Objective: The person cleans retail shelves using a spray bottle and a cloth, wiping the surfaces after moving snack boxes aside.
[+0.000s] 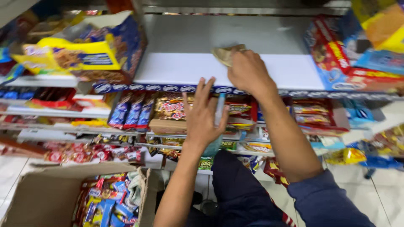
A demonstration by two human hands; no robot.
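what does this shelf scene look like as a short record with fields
place: shop shelves stocked with snack packets
right hand: presses a folded cloth on the bare white shelf
left hand: fingers spread, holds a slim bottle below the shelf edge
left of bare patch: blue and yellow carton
right of bare patch: red and blue packets
floor: open cardboard box with mixed packets

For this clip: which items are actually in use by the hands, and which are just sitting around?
In use:
- cloth under the right hand
- white shelf being wiped
- spray bottle held in the left hand

Lying about:
- cardboard box of snack packets on the floor
- blue-and-yellow carton
- red biscuit boxes
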